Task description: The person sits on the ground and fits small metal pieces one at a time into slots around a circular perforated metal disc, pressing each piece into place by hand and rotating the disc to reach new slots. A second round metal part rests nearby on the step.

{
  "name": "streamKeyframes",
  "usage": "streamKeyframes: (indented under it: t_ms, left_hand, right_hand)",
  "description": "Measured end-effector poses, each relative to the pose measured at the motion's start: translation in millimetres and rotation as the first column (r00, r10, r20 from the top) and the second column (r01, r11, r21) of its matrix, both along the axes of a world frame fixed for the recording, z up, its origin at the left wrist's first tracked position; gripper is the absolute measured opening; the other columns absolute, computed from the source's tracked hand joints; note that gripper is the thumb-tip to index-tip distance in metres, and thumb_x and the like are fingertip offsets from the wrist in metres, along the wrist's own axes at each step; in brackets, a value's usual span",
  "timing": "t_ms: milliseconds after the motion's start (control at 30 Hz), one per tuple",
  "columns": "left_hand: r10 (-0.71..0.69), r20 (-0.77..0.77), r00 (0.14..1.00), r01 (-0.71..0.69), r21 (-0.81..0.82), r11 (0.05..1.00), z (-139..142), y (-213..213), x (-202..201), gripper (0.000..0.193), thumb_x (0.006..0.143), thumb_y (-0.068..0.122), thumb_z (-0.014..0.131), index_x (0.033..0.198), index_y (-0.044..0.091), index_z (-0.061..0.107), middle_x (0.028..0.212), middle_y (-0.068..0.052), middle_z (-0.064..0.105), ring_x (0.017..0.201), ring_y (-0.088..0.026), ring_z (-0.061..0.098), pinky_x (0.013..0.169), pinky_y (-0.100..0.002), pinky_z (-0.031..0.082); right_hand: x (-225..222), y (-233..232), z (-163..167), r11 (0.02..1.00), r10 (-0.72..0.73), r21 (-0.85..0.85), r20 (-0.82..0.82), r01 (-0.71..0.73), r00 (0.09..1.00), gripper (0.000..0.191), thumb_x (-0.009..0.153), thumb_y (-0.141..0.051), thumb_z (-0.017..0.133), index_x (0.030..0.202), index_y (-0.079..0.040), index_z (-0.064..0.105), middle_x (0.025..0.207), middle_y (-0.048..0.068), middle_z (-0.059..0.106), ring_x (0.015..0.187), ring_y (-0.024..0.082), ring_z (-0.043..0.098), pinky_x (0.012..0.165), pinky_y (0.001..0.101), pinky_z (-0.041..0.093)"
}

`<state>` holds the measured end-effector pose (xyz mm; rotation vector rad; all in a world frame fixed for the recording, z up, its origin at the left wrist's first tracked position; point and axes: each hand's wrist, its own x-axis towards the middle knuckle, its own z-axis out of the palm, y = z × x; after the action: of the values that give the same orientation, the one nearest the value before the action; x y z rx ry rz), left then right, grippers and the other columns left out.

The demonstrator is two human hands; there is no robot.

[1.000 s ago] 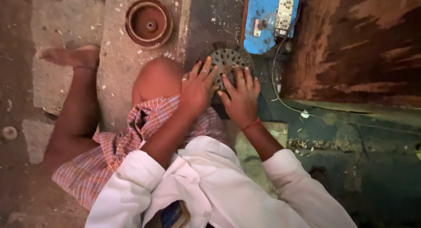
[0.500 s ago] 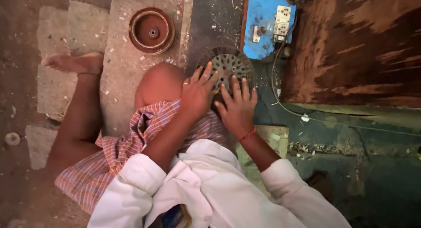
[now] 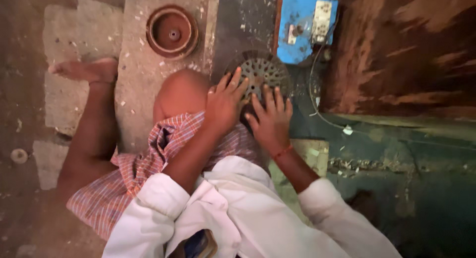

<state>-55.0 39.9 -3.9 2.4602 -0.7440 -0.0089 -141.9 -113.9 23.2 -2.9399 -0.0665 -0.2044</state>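
head view shows left hand (image 3: 224, 103) and right hand (image 3: 270, 120) pressed flat, fingers spread, on the perforated metal disc (image 3: 260, 72) just below the blue switch board (image 3: 303, 25); the disc's punched edges could nick fingertips, i judge.

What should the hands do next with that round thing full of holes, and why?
Probably press the round perforated disc flatter and steady it. Both the left hand and the right hand lie spread on its near edge, fingers open, not gripping, and part of the disc is hidden under them, so a firmer hold seems needed first.
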Motion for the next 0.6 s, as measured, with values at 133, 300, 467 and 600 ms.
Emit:
streamKeyframes:
  t_ms: [133, 300, 467, 600]
  left_hand:
    - [0.008, -0.017, 1.000, -0.008, 0.004, 1.000, 1, -1, 0, 0.061, 0.084, 0.031, 0.074, 0.142, 0.015, 0.060, 0.160, -0.011, 0.043, 0.139, -0.035, 0.046, 0.102, -0.053, 0.043]
    - [0.001, 0.022, 1.000, 0.000, -0.028, 1.000, 1, 1, -2, 0.057, 0.089, 0.029, 0.074, 0.143, 0.016, 0.061, 0.162, -0.011, 0.043, 0.142, -0.033, 0.047, 0.103, -0.052, 0.045]
    - [-0.006, -0.023, 1.000, 0.005, -0.030, 1.000, 4, 0, 0, 0.060, 0.085, 0.029, 0.075, 0.142, 0.016, 0.061, 0.161, -0.011, 0.042, 0.141, -0.035, 0.046, 0.102, -0.053, 0.045]
    - [-0.020, -0.066, 0.998, 0.018, -0.028, 0.999, 6, 2, 2, 0.061, 0.084, 0.028, 0.076, 0.142, 0.016, 0.060, 0.162, -0.010, 0.040, 0.141, -0.035, 0.044, 0.101, -0.053, 0.045]
  right_hand:
    - [0, -2, 0, 1.000, 0.017, 0.004, 0.049, -0.017, 0.999, 0.058, 0.091, -0.039, 0.073, 0.142, -0.015, 0.063, 0.159, 0.020, 0.044, 0.147, 0.044, 0.038, 0.112, 0.0681, 0.029]
    - [4, -7, -5, 1.000, 0.023, -0.005, 0.037, -0.023, 0.999, 0.054, 0.090, -0.039, 0.075, 0.138, -0.016, 0.066, 0.155, 0.018, 0.047, 0.143, 0.043, 0.040, 0.110, 0.0675, 0.030]
    - [5, -11, -9, 0.998, 0.060, -0.011, 0.118, -0.059, 0.991, 0.045, 0.091, -0.034, 0.076, 0.132, -0.016, 0.069, 0.151, 0.015, 0.054, 0.141, 0.040, 0.045, 0.113, 0.0631, 0.032]
    - [4, -14, -8, 0.993, 0.115, -0.037, 0.167, -0.110, 0.979, 0.040, 0.091, -0.030, 0.076, 0.128, -0.017, 0.072, 0.146, 0.013, 0.058, 0.138, 0.037, 0.049, 0.111, 0.0612, 0.034]
